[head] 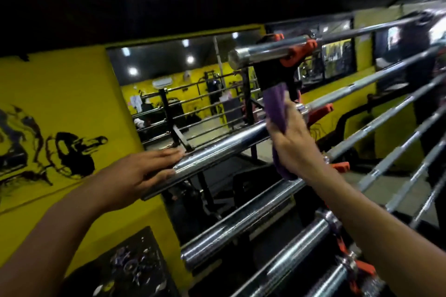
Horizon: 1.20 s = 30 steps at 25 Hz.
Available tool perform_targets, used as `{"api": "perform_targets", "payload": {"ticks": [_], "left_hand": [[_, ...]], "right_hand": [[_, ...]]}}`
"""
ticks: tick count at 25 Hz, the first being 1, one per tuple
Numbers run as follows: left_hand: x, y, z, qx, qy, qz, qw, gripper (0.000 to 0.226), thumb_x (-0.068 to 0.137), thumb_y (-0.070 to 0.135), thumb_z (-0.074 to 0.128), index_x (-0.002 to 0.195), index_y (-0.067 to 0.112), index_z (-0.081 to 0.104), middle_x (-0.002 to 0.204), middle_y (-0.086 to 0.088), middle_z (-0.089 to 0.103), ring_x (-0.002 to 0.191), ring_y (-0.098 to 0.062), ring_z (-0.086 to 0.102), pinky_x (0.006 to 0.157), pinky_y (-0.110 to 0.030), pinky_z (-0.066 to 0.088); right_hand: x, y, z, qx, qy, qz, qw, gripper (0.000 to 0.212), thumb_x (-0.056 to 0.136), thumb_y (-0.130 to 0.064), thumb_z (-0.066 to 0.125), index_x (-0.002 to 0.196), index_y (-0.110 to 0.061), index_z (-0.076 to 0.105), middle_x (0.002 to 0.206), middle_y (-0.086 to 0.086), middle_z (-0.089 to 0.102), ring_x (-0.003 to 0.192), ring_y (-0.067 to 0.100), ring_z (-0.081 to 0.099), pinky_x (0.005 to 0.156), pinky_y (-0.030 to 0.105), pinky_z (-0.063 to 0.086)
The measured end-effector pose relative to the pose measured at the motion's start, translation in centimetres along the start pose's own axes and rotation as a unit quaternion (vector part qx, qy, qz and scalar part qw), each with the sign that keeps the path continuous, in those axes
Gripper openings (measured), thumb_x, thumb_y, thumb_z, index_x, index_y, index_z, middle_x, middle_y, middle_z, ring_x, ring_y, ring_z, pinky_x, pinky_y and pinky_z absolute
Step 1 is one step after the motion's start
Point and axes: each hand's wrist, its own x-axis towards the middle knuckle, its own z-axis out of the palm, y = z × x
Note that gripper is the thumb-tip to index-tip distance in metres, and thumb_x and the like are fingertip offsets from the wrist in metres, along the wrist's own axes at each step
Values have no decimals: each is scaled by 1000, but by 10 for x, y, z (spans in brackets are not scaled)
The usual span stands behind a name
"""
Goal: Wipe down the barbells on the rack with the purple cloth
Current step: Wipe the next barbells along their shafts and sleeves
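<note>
Wiping is in hand on the second barbell (217, 149) from the top: our right hand (293, 142) clutches the purple cloth (276, 108) bunched round its sleeve, beside the black rack (272, 75) upright. Outboard of that grip, our left hand (135, 176) lies flat-fingered on the sleeve's end, steadying it. Next, we judge, the cloth must slide along toward that left hand, then drop to the lower bars.

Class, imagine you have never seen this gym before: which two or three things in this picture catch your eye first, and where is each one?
First, the purple cloth at centre, gripped by the right hand against a chrome barbell sleeve. The left hand rests flat-fingered on that sleeve's near end, lower left of centre. Behind, the bright yellow wall with black artwork fills the left side, and orange collars stand out on the top bar.
</note>
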Motion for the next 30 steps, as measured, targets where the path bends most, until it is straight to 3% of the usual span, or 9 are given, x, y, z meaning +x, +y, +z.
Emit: {"api": "perform_targets", "payload": {"ticks": [3,5,7,11,16,19,22,27,30], "left_hand": [[-7,-2,18,-25,44,13,999,57,97,63,28,150,44,35,151,36,27,138,17,27,108,-2,22],[-10,-3,30,-41,74,18,996,56,98,61,28,150,43,35,151,38,26,138,17,27,107,-2,22],[-11,-4,37,-37,102,20,994,55,98,63,27,150,46,34,151,39,26,138,15,29,109,-12,32],[-10,-6,41,-45,130,21,990,54,97,62,30,148,46,37,150,34,34,137,6,39,104,-35,49],[-10,-5,40,-49,142,32,988,53,95,64,29,145,51,37,146,39,34,135,15,33,101,-23,43],[-11,-5,42,-45,151,22,987,54,93,64,30,144,50,41,145,38,37,131,12,38,93,-27,48],[-10,-5,40,-52,152,18,987,56,91,65,32,143,48,45,144,36,39,129,12,40,94,-28,49],[-10,-6,40,-76,149,3,986,57,89,67,33,140,47,47,144,28,43,133,4,45,103,-31,46],[-9,-5,41,-86,144,8,986,56,90,66,34,142,48,46,144,35,40,133,5,43,103,-38,49]], "right_hand": [[4,14,43,-298,-87,-69,948,66,93,-66,28,151,-36,34,162,-6,28,153,23,14,122,60,6],[14,19,45,-348,-88,-115,926,59,93,-67,26,136,-35,49,142,-10,48,144,21,30,117,63,13],[33,9,38,-358,-100,-99,923,59,91,-69,24,125,-34,57,123,-10,57,127,21,45,111,60,23],[38,-38,66,-357,-184,-65,913,54,90,-66,26,125,-42,59,125,-6,64,118,22,50,105,57,28],[-27,-18,79,-281,-69,-225,930,59,99,-59,32,137,-20,55,135,-3,57,136,21,43,118,49,19],[17,-10,55,-292,-55,-115,948,57,93,-62,32,116,-23,68,108,-5,64,116,25,56,103,48,31],[51,-50,64,-344,-181,10,921,54,91,-67,33,114,-32,68,102,-3,68,108,25,61,103,49,31],[-35,-43,101,-222,-62,-198,953,51,99,-55,36,133,-24,58,129,-5,61,131,16,46,116,49,22],[-19,-10,79,-229,-17,-193,954,56,98,-55,37,130,-16,62,129,1,61,130,19,47,115,50,26]]}}
